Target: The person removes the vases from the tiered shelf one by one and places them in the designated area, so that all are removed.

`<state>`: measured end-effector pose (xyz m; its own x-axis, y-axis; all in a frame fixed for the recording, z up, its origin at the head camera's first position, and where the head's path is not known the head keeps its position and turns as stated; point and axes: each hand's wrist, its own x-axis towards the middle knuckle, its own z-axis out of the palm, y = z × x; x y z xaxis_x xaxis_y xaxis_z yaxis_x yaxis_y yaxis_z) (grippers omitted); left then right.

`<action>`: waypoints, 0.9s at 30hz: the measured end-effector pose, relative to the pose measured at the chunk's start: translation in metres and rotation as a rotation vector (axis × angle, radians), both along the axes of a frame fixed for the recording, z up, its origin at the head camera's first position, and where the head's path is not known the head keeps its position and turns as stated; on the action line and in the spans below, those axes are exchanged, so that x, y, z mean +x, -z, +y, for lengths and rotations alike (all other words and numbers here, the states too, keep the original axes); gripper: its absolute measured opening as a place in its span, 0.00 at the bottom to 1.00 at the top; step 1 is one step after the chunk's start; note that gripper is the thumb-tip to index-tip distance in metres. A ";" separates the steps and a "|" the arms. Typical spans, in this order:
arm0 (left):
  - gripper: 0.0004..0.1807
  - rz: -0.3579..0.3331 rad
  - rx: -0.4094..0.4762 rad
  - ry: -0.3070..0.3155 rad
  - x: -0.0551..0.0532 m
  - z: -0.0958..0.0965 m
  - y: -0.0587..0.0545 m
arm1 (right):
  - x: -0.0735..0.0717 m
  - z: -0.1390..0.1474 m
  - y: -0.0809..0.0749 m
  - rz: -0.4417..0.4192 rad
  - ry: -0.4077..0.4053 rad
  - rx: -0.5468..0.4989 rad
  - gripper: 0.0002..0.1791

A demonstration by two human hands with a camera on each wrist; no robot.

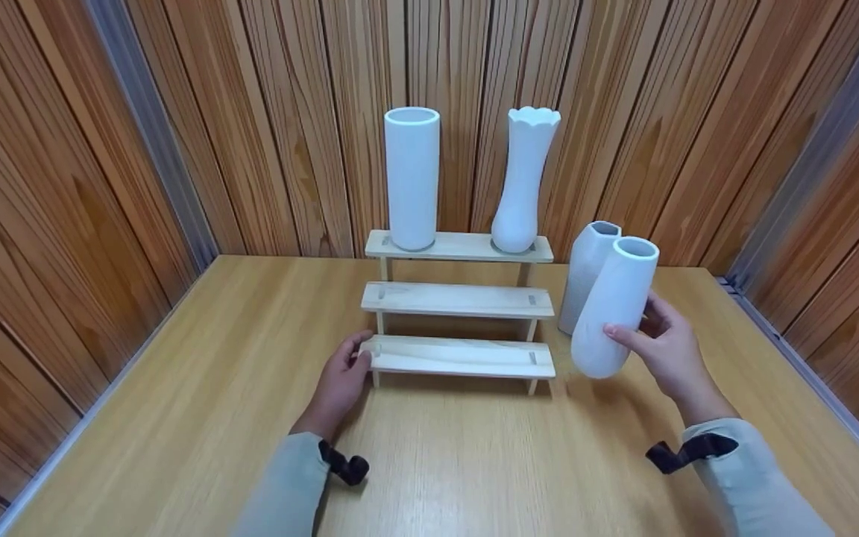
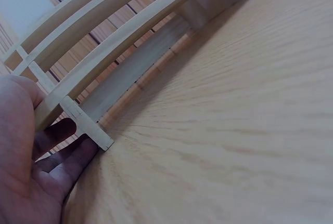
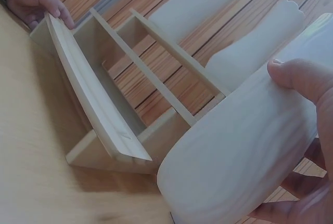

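Observation:
My right hand (image 1: 668,354) grips a white rounded vase (image 1: 614,313), thumb at its front and fingers behind, and the vase tilts a little beside the stand's right end. At the left end of a three-step wooden shelf stand (image 1: 459,355), my left hand (image 1: 341,377) holds the lowest step, thumb on one side and fingers round the end in the left wrist view. On the top step stand a white cylindrical vase (image 1: 411,179) and a white vase with a scalloped rim (image 1: 525,179). The middle and lowest steps are bare.
A white angular vase (image 1: 586,276) stands on the table behind the held one, partly hidden by it. The wooden table (image 1: 459,462) is enclosed by wood-patterned walls (image 1: 288,134) at the back and both sides.

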<state>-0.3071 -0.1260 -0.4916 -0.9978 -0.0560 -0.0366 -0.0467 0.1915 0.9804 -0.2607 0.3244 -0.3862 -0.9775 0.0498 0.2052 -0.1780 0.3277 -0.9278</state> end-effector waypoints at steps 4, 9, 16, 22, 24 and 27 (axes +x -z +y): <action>0.23 -0.004 0.005 0.005 0.000 0.000 0.000 | -0.002 0.009 0.000 -0.001 0.009 0.005 0.51; 0.23 0.013 0.005 0.017 0.000 0.001 0.001 | -0.003 0.020 0.002 -0.021 0.023 0.000 0.51; 0.22 0.033 0.034 0.007 -0.001 0.002 0.002 | -0.006 0.028 0.004 -0.028 0.025 -0.006 0.50; 0.22 0.011 0.044 0.012 -0.001 0.000 0.001 | -0.008 0.035 0.005 -0.023 0.032 0.012 0.50; 0.22 0.002 0.049 0.013 -0.001 0.000 0.000 | -0.008 0.036 0.006 -0.022 0.034 0.020 0.50; 0.22 0.004 0.042 0.010 -0.001 0.001 0.000 | -0.008 0.039 0.006 -0.022 0.035 0.029 0.50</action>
<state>-0.3079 -0.1255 -0.4912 -0.9984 -0.0448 -0.0350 -0.0414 0.1506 0.9877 -0.2691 0.3636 -0.3927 -0.9795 0.0784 0.1856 -0.1458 0.3600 -0.9215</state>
